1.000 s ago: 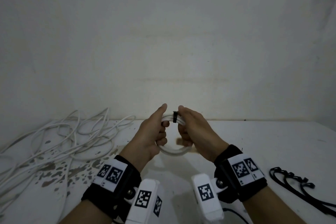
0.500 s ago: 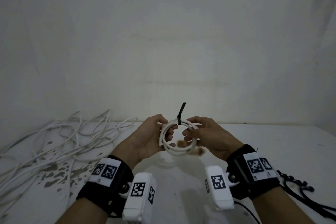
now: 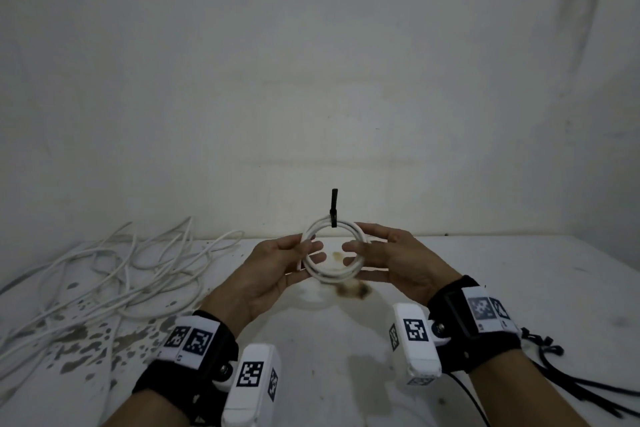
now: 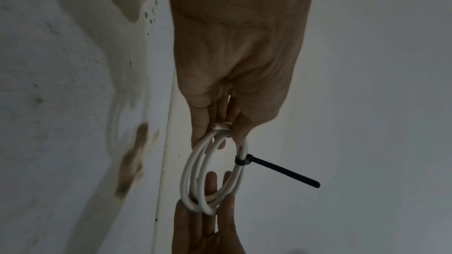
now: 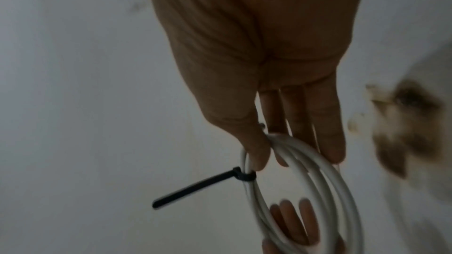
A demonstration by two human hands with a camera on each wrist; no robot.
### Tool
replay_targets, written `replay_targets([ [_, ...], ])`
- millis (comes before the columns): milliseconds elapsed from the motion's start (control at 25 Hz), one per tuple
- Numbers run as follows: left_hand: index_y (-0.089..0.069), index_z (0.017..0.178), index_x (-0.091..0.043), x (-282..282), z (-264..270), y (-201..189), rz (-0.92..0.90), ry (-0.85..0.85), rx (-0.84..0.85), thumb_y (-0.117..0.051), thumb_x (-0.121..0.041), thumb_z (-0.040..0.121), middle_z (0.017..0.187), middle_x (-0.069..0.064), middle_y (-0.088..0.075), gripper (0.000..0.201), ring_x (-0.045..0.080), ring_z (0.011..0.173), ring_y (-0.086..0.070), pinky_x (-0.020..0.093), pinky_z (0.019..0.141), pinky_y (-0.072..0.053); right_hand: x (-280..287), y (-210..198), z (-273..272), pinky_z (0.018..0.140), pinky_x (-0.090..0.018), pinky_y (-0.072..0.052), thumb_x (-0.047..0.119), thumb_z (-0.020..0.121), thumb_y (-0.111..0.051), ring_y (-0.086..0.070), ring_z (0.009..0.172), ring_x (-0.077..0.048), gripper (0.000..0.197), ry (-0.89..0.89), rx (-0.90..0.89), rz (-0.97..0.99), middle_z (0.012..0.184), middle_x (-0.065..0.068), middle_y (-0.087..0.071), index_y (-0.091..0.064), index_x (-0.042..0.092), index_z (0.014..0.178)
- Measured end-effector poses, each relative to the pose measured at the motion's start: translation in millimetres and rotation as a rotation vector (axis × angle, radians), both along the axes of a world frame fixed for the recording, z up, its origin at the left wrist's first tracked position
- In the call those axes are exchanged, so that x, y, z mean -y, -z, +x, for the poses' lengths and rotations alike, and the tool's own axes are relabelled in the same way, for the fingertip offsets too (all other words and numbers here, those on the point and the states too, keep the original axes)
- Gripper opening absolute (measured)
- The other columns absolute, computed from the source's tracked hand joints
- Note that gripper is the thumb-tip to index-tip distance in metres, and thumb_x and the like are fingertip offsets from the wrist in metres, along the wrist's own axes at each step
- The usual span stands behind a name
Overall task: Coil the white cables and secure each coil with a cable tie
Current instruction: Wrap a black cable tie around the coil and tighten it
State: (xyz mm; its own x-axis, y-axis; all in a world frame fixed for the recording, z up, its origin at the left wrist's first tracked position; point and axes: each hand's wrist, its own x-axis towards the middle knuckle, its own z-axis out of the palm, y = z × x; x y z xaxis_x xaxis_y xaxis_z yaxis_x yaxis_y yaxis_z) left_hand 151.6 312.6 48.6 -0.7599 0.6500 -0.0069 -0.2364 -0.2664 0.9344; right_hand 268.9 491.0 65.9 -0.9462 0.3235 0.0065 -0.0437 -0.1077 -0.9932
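A small white cable coil (image 3: 332, 278) is held upright above the table, its ring facing me. A black cable tie (image 3: 334, 210) is cinched round the top of the coil and its tail points straight up. My left hand (image 3: 310, 246) pinches the coil's left side between thumb and fingers. On the coil's right side my right hand (image 3: 356, 243) holds it, thumb in front and fingers behind. The left wrist view shows the coil (image 4: 193, 171) and the tie (image 4: 281, 171) jutting right. The right wrist view shows the thumb on the coil (image 5: 330, 177) beside the tie (image 5: 195, 186).
A loose tangle of white cables (image 3: 121, 270) lies at the left of the stained white table (image 3: 346, 350). Several spare black cable ties (image 3: 571, 378) lie at the right front edge. A plain wall stands close behind.
The hands have moved apart from the tie to the coil's two sides. The coil has turned to face me and the tie's tail now stands up.
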Motion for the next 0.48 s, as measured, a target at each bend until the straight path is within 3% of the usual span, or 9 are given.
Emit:
replay_targets([
  [120,-0.065,0.106,-0.002,-5.9,4.1,2.2,0.01,-0.07,-0.002,-0.066,-0.004,0.088,0.105,0.015,-0.074,0.018,0.024,0.096,-0.072,0.036,0.084,-0.059,-9.3,0.0,8.9,0.078,-0.032,-0.061,-0.002,0.086,-0.071,-0.072,0.099,-0.027,0.039,-0.02,0.031,-0.032,0.109,-0.02,-0.074,-0.066,0.017,0.121],
  [320,-0.068,0.103,-0.002,-47.5,-2.8,6.7,-0.124,-0.104,-0.021,-0.063,-0.013,0.095,0.096,0.012,-0.072,0.014,0.02,0.088,-0.069,0.028,0.076,-0.059,-37.1,17.1,-6.5,0.069,-0.031,-0.063,-0.012,0.083,-0.071,-0.071,0.086,-0.031,0.032,0.272,0.048,-0.138,0.102,-0.03,-0.071,-0.06,-0.007,0.114],
  [480,-0.067,0.113,-0.004,-97.9,-25.6,7.9,-0.32,-0.033,-0.061,-0.05,-0.015,0.1,0.111,0.011,-0.065,0.024,0.02,0.086,-0.064,0.025,0.066,-0.059,-73.4,24.0,-24.3,0.066,-0.032,-0.063,-0.012,0.083,-0.072,-0.067,0.073,-0.028,0.013,0.449,0.078,-0.171,0.08,-0.021,-0.068,-0.063,-0.003,0.086],
])
